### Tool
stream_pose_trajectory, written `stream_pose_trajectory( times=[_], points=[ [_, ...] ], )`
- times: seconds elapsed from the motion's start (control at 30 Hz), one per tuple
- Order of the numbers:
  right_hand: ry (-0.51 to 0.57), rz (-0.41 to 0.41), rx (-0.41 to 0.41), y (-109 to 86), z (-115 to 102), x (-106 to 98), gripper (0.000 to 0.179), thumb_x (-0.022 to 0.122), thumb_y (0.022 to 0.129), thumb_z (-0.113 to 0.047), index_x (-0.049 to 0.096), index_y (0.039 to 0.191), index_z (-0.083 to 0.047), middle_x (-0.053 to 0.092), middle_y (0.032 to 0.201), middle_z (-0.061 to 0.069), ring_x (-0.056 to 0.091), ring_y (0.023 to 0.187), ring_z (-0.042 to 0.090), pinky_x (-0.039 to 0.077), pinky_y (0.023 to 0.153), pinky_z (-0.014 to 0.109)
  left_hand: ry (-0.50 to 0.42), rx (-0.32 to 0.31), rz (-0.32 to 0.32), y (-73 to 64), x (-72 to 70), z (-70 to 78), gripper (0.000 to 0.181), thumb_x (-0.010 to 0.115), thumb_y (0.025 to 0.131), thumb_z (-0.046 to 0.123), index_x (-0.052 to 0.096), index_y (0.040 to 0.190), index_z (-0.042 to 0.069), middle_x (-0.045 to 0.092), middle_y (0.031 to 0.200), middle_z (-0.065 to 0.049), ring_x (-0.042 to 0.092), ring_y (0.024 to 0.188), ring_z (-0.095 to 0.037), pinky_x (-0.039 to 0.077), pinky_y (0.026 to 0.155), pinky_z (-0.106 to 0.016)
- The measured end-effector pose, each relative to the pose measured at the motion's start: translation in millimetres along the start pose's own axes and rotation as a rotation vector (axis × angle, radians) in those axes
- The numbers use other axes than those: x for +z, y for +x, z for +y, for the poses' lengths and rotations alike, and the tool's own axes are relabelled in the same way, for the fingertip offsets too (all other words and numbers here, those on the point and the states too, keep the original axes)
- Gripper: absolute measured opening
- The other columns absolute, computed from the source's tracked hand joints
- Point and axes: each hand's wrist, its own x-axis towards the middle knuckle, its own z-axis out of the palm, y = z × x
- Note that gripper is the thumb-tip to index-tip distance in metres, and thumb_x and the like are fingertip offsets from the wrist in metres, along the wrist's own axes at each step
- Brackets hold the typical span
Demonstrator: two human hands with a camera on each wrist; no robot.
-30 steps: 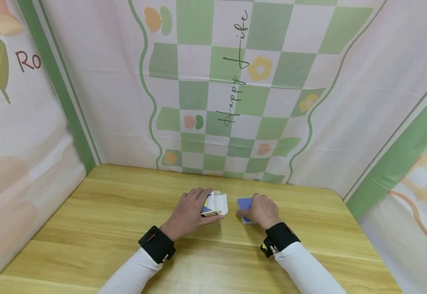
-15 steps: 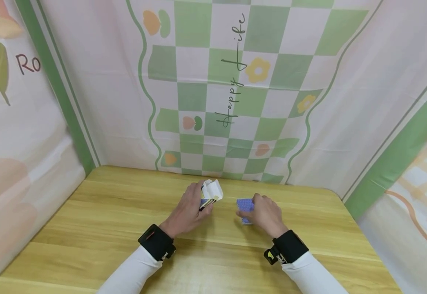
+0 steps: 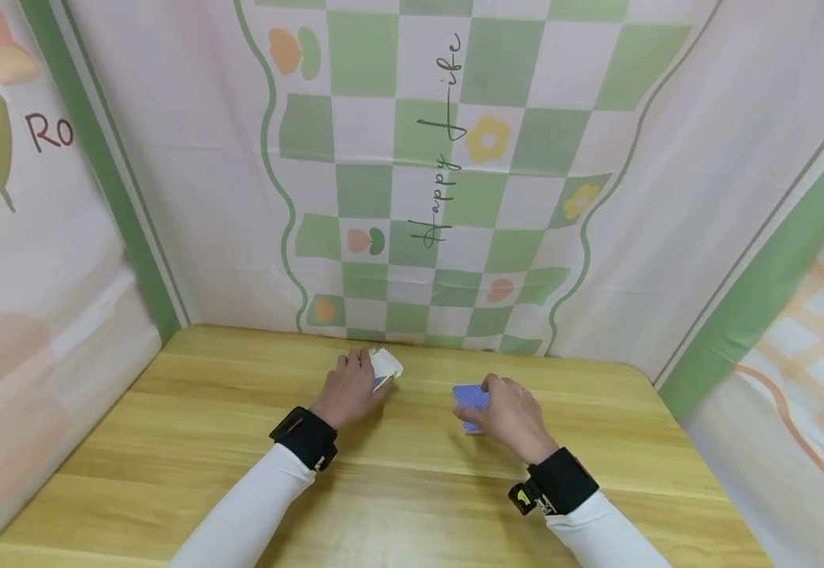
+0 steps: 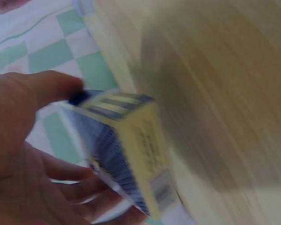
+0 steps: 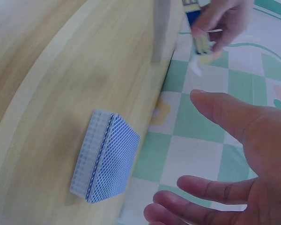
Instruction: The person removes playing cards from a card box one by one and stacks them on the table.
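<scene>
My left hand (image 3: 346, 392) holds a playing-card box (image 3: 385, 364) near the back of the table. In the left wrist view the box (image 4: 143, 152), blue and yellow with a label on one side, sits between the thumb and the fingers. To its right, a deck of playing cards (image 3: 470, 399) with blue patterned backs lies on the wood. My right hand (image 3: 514, 414) hovers beside this deck. In the right wrist view the deck (image 5: 113, 159) stands apart from the right hand (image 5: 234, 164), whose thumb and fingers are spread with nothing between them.
A wooden table (image 3: 412, 489) lies under both hands. Its back edge meets a green-and-white checked curtain (image 3: 447, 197) printed with flowers. More curtains hang along the left (image 3: 42, 260) and right (image 3: 795, 331) sides.
My left hand has lifted the box, turned it and carried it left and slightly back. My right hand has drawn back from the deck a little; the deck stays put.
</scene>
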Motion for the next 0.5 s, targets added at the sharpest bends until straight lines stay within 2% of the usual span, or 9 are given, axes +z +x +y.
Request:
stream_pose_trajectory(
  times=[0.13, 0.2, 0.3, 0.5],
  points=[
    [0.006, -0.025, -0.006, -2.1, 1.6, 5.2, 0.064, 0.071, 0.069, -0.054, 0.058, 0.104, -0.002, 0.06, 0.087, 0.007, 0.055, 0.071, 0.017, 0.041, 0.055, 0.029, 0.032, -0.088, -0.19, 0.0, 3.1, -4.1, 0.063, 0.06, 0.085, 0.038, 0.045, 0.12, -0.012, 0.05, 0.102, -0.024, 0.049, 0.094, -0.036, 0.045, 0.065, -0.045],
    [0.012, -0.032, -0.015, -2.5, 2.6, 8.5, 0.064, 0.072, 0.068, -0.053, 0.058, 0.103, -0.002, 0.06, 0.087, 0.007, 0.055, 0.072, 0.016, 0.041, 0.055, 0.029, 0.032, -0.108, -0.251, -0.4, 6.2, -5.3, 0.06, 0.061, 0.085, 0.037, 0.047, 0.118, -0.011, 0.049, 0.1, -0.022, 0.048, 0.093, -0.034, 0.044, 0.066, -0.044],
    [0.013, -0.042, -0.025, -2.6, 2.9, 10.7, 0.065, 0.072, 0.068, -0.054, 0.059, 0.103, -0.001, 0.06, 0.088, 0.007, 0.056, 0.072, 0.016, 0.041, 0.056, 0.029, 0.019, -0.115, -0.29, -0.5, 10.3, -6.9, 0.058, 0.062, 0.084, 0.036, 0.048, 0.116, -0.01, 0.048, 0.099, -0.02, 0.047, 0.092, -0.032, 0.044, 0.065, -0.042],
    [0.021, -0.034, -0.037, -3.8, 2.5, 11.5, 0.064, 0.072, 0.068, -0.054, 0.059, 0.103, -0.002, 0.06, 0.088, 0.007, 0.055, 0.072, 0.016, 0.042, 0.056, 0.028, 0.002, -0.109, -0.309, 2.3, 14.2, -7.6, 0.058, 0.063, 0.083, 0.038, 0.05, 0.117, -0.008, 0.048, 0.099, -0.018, 0.046, 0.088, -0.028, 0.043, 0.066, -0.04]
  ],
)
